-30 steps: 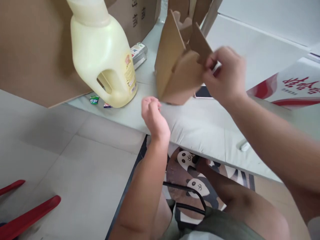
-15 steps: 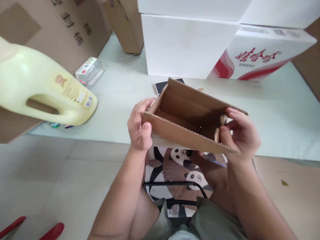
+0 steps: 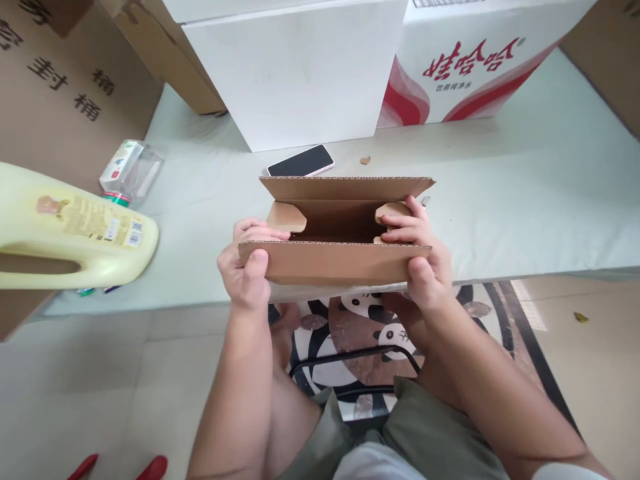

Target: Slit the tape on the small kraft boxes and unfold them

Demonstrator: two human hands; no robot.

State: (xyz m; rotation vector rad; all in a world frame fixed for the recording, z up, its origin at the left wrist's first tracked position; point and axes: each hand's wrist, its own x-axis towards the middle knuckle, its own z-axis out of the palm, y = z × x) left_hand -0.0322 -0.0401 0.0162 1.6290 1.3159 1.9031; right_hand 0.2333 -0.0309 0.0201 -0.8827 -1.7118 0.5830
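A small brown cardboard box [image 3: 334,263] is held open-side up over the near edge of a pale green table [image 3: 525,200]. My left hand [image 3: 247,270] grips its left end, thumb on the front wall and fingers curled over the rim. My right hand [image 3: 417,257] grips the right end, thumb on the front wall and fingers reaching inside onto a small end flap. The box's far flap stands up and two little side flaps are folded inward. The inside looks empty.
A black phone [image 3: 301,161] lies just behind the box. A pale yellow detergent jug [image 3: 75,230] sits at left, a small clear bottle [image 3: 130,170] behind it. White cartons [image 3: 295,73], a red-printed carton [image 3: 465,67] and brown boxes [image 3: 65,87] line the back. A panda-print stool [image 3: 360,333] is below.
The box went from upright on the table in my right hand alone to level and square in both hands. My view shifted right, and the jug slid to the left edge.
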